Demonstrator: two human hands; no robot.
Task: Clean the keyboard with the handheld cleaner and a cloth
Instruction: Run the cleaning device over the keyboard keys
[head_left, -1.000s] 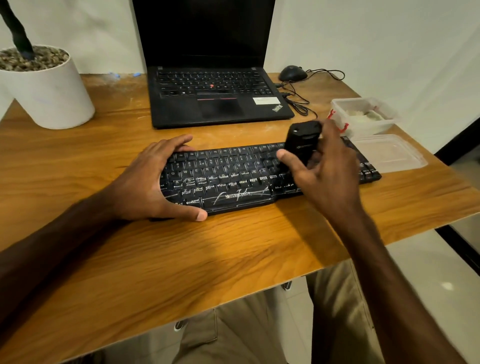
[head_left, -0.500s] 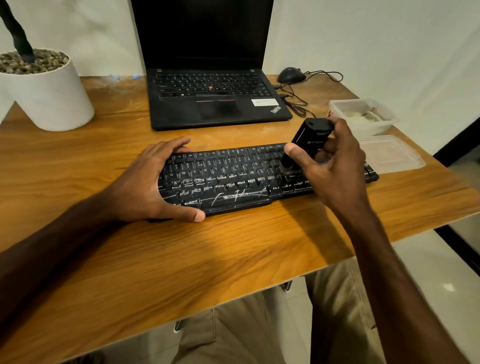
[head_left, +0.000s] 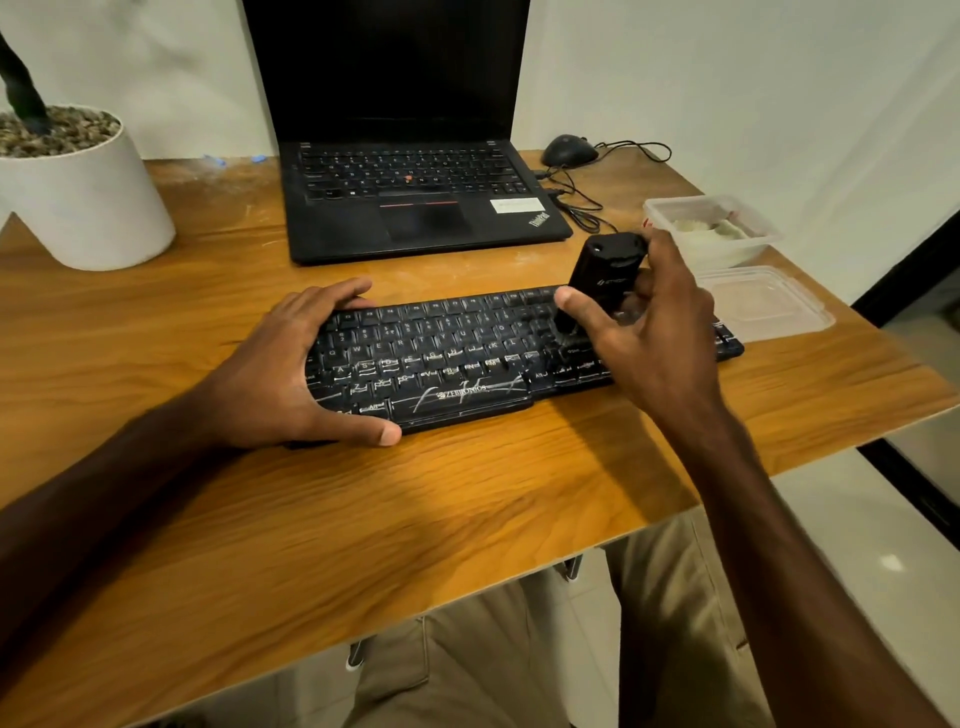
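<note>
A black keyboard (head_left: 447, 358) lies across the middle of the wooden desk (head_left: 363, 519). My left hand (head_left: 291, 374) grips its left end, thumb along the front edge and fingers over the back edge. My right hand (head_left: 654, 338) holds a black handheld cleaner (head_left: 602, 270), tilted with its lower tip on the keys right of the keyboard's centre. The hand hides the keyboard's right part. A whitish cloth (head_left: 701, 228) seems to lie in a clear plastic container (head_left: 769, 236) at the right.
A black laptop (head_left: 415, 208) stands open behind the keyboard. A black mouse (head_left: 569, 150) and its cable lie at the back right. The container's clear lid (head_left: 769, 306) lies near the desk's right edge. A white plant pot (head_left: 78, 197) stands at the back left.
My right hand has tilted the cleaner and shifted it slightly along the right part of the keyboard. My left hand has kept its hold on the left end.
</note>
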